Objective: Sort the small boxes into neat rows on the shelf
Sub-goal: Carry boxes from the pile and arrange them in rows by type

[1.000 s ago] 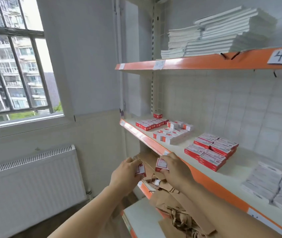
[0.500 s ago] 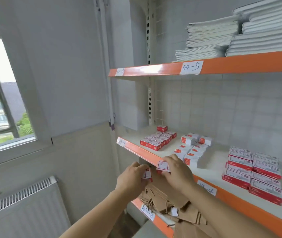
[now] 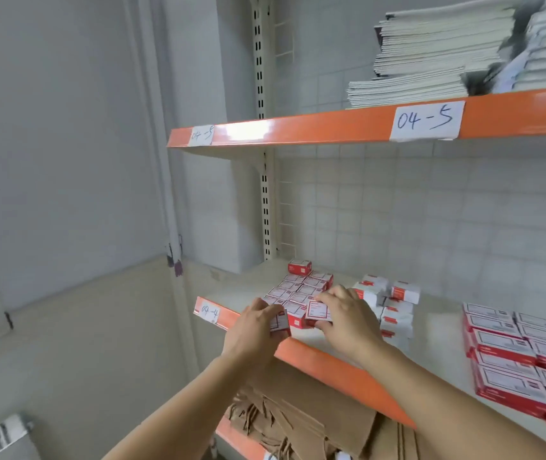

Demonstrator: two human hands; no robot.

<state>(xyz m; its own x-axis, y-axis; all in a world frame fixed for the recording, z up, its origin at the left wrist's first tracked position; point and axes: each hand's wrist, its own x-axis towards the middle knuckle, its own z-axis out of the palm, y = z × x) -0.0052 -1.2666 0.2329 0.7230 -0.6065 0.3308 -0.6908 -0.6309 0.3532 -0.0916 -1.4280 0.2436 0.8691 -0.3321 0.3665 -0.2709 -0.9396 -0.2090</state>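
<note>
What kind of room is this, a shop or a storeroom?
Probably a stockroom: orange-edged shelves carry handwritten location labels, with stacked booklets above and many identical red boxes below.

Small boxes [image 3: 301,288] lie in rows at the shelf [image 3: 444,313] left end; a looser cluster [image 3: 393,310] sits just right; bigger boxes [image 3: 514,356] far right; paper stacks [image 3: 431,58] on the upper shelf [image 3: 331,127].

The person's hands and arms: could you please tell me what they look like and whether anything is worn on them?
Both forearms are bare as far as the frame shows, with no sleeves. The left hand and right hand wear no gloves; no ring, watch or bracelet is visible on fingers or wrists.
</note>
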